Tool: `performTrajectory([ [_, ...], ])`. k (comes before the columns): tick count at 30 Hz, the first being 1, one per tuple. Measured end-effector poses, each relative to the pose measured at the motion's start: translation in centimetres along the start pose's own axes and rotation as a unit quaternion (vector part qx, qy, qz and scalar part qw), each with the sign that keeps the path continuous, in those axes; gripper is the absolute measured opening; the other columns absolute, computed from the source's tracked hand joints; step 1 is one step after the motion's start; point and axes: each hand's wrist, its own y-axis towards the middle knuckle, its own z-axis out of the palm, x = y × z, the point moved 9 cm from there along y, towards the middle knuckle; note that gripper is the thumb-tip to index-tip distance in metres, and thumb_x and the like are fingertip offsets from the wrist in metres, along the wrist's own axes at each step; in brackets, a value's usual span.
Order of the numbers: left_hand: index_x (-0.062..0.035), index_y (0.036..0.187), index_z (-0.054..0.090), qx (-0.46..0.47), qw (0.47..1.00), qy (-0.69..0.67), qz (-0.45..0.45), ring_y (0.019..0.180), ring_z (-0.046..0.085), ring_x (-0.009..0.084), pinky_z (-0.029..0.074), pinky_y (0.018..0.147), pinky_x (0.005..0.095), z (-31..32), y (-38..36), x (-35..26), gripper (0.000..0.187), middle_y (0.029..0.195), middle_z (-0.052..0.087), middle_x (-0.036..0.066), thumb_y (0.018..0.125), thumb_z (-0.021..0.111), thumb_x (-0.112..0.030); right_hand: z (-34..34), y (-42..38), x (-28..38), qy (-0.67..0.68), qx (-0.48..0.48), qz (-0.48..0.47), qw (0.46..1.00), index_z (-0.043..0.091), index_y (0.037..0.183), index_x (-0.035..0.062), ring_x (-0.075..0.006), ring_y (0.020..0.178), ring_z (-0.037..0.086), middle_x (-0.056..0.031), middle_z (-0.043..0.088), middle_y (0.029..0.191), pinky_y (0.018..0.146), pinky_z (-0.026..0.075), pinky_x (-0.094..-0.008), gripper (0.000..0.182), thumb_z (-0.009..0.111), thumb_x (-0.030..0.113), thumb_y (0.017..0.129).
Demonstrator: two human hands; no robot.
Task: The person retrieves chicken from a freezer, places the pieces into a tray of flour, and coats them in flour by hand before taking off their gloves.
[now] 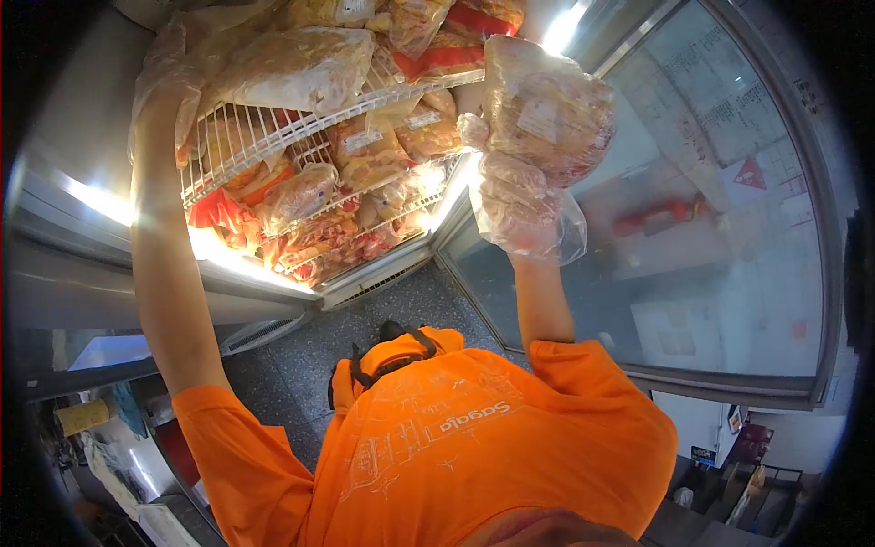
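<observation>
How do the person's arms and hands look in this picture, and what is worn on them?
Both hands wear loose, clear, crinkled plastic gloves: the left hand and the right hand. The forearms are uncovered. Short orange sleeves belong to an orange T-shirt with pale line drawings and lettering printed on it.

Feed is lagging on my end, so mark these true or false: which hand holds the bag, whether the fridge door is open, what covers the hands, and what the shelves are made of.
1. The right hand holds a clear bag of food. True.
2. The fridge's glass door is shut. False: it is swung open to the right.
3. Both hands are bare. False: thin clear plastic gloves cover them.
4. The left hand reaches onto the upper wire shelf. True.
5. The shelves are solid glass. False: they are white wire racks loaded with bagged food.
</observation>
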Motion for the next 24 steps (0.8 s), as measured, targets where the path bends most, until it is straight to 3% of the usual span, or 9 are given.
performTrajectory([
  [4,-0.0104,0.147,0.031,0.004,1.000,0.001,0.001,0.135,0.035,0.0318,0.031,0.110,0.0416,-0.3,-0.2,0.0,0.074,0.150,0.034,0.015,0.082,0.063,-0.028,1.1,1.0,-0.6,-0.057,0.026,0.012,0.998,0.045,0.100,-0.0089,-0.0123,0.042,0.049,-0.0104,0.049,0.065,0.035,0.045,-0.0231,0.017,0.044,0.007,0.095],
  [7,-0.0101,0.146,0.031,0.004,1.000,0.007,0.004,0.136,0.034,0.0319,0.031,0.111,0.0421,-0.9,-0.8,0.2,0.072,0.150,0.034,0.015,0.083,0.062,-0.027,-2.8,-0.4,3.4,-0.068,0.019,-0.004,0.998,0.049,0.095,-0.0056,-0.0144,0.054,0.054,-0.0111,0.051,0.071,0.044,0.049,-0.0249,0.018,0.047,0.012,0.095],
  [8,-0.0100,0.146,0.031,0.006,1.000,0.008,0.006,0.136,0.034,0.0320,0.030,0.111,0.0423,-1.1,-1.0,0.0,0.072,0.150,0.034,0.016,0.083,0.061,-0.027,-2.4,-0.9,3.0,-0.080,0.015,0.042,0.996,0.051,0.103,-0.0040,-0.0168,0.060,0.055,-0.0129,0.055,0.080,0.047,0.050,-0.0255,0.023,0.050,0.018,0.094],
  [10,-0.0098,0.146,0.032,0.009,1.000,0.012,0.010,0.137,0.033,0.0321,0.030,0.111,0.0426,-1.6,-1.0,-0.6,0.071,0.150,0.034,0.016,0.084,0.061,-0.027,-2.6,-1.2,3.1,-0.169,-0.059,-0.018,0.984,0.052,0.114,-0.0010,-0.0209,0.069,0.057,-0.0156,0.059,0.096,0.051,0.051,-0.0261,0.034,0.055,0.026,0.093],
  [12,-0.0096,0.146,0.032,0.013,1.000,0.014,0.011,0.137,0.032,0.0322,0.029,0.111,0.0430,-1.9,-1.1,-1.0,0.070,0.150,0.034,0.016,0.084,0.060,-0.027,-3.2,-4.0,5.5,-0.324,-0.203,-0.221,0.897,0.053,0.122,0.0018,-0.0245,0.075,0.060,-0.0175,0.059,0.110,0.051,0.050,-0.0261,0.043,0.058,0.032,0.091],
  [13,-0.0095,0.146,0.032,0.015,1.000,0.015,0.013,0.137,0.032,0.0322,0.029,0.112,0.0432,-2.0,-1.1,-1.3,0.070,0.150,0.033,0.016,0.085,0.060,-0.027,-6.4,-5.4,7.5,-0.279,-0.228,-0.246,0.900,0.051,0.127,0.0027,-0.0238,0.084,0.063,-0.0165,0.058,0.120,0.051,0.050,-0.0256,0.048,0.059,0.033,0.091],
  [17,-0.0091,0.146,0.032,0.031,0.999,0.018,0.015,0.138,0.030,0.0324,0.028,0.112,0.0439,-1.9,-1.5,-2.1,0.068,0.150,0.033,0.016,0.086,0.059,-0.027,-10.4,-7.4,4.7,-0.496,-0.412,-0.222,0.732,0.052,0.125,0.0043,-0.0174,0.093,0.065,-0.0085,0.061,0.114,0.052,0.052,-0.0231,0.041,0.060,0.025,0.091],
  [21,-0.0087,0.145,0.033,0.038,0.999,0.025,0.013,0.138,0.029,0.0327,0.026,0.113,0.0446,-2.2,-1.5,-2.6,0.066,0.150,0.032,0.016,0.087,0.058,-0.027,-15.3,-6.2,4.2,-0.577,-0.425,-0.155,0.680,0.049,0.126,0.0020,-0.0169,0.094,0.065,-0.0119,0.061,0.113,0.060,0.060,-0.0249,0.049,0.068,-0.003,0.081],
  [24,-0.0084,0.145,0.033,0.040,0.999,0.031,0.010,0.139,0.028,0.0328,0.026,0.113,0.0452,-2.5,-1.6,-2.6,0.065,0.150,0.032,0.016,0.087,0.057,-0.026,-15.9,-4.6,3.5,-0.592,-0.356,-0.193,0.697,0.049,0.125,0.0018,-0.0170,0.091,0.066,-0.0112,0.060,0.113,0.059,0.060,-0.0239,0.049,0.069,-0.003,0.080],
])
